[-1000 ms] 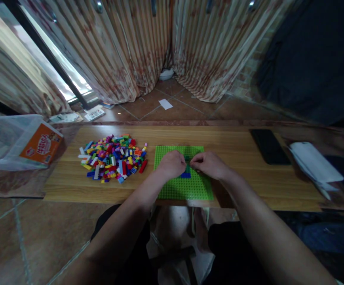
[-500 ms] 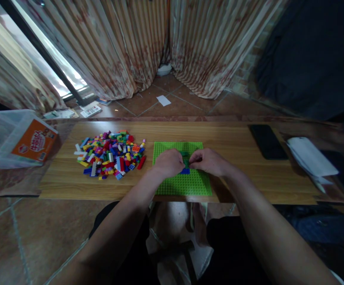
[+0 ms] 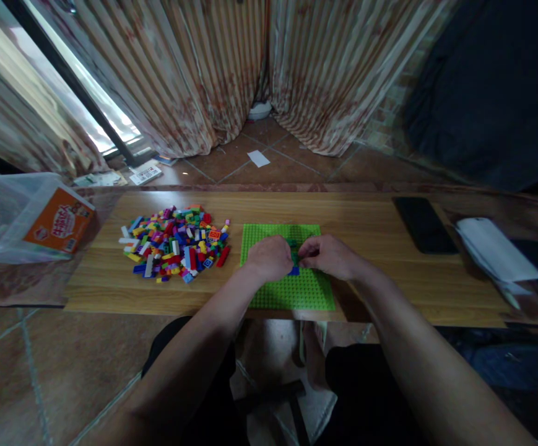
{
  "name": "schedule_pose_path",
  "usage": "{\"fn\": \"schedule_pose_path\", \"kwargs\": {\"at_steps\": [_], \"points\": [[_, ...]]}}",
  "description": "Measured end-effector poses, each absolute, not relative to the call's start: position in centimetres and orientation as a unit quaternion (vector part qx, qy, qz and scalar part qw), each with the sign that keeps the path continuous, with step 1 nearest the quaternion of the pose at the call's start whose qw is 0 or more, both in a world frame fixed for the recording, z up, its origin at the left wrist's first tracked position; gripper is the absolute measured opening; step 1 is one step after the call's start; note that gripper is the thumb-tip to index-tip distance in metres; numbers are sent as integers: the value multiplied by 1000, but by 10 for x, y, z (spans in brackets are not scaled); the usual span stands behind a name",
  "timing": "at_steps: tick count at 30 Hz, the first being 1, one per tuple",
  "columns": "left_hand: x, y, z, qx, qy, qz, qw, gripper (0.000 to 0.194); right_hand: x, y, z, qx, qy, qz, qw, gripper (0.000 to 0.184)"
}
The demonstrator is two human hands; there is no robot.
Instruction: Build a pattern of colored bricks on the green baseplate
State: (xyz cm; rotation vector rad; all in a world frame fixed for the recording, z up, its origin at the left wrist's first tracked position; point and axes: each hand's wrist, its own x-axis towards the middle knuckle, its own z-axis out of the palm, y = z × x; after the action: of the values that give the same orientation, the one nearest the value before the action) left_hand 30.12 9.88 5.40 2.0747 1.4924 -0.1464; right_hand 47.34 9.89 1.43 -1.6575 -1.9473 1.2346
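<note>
A light green studded baseplate (image 3: 291, 293) lies on the wooden table in front of me. Near its middle, dark green bricks (image 3: 292, 245) and a blue brick (image 3: 295, 271) show in the gap between my hands. My left hand (image 3: 272, 257) is closed against the left side of these bricks, its fingertips mostly hidden. From the right, my right hand (image 3: 328, 255) has thumb and fingers pinched at the dark green bricks; the exact contact is too small to make out.
A heap of mixed toy bricks (image 3: 176, 244) covers the table's left part. Beyond the left end stands a clear plastic bin (image 3: 13, 217) with an orange label. A dark phone (image 3: 425, 225) lies toward the right end, near a white object (image 3: 496, 248).
The whole view has shifted slightly. Both hands stay at the bricks on the baseplate, with only small finger movement.
</note>
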Motion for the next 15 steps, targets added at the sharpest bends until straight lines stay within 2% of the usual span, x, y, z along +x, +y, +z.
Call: {"fn": "schedule_pose_path", "kwargs": {"at_steps": [10,15], "points": [[305,95,56,775,565,-44,281,20,471,98,15,-575,-685,423,148,15],[304,87,60,759,585,-52,281,26,475,99,10,-572,-682,434,136,17]]}}
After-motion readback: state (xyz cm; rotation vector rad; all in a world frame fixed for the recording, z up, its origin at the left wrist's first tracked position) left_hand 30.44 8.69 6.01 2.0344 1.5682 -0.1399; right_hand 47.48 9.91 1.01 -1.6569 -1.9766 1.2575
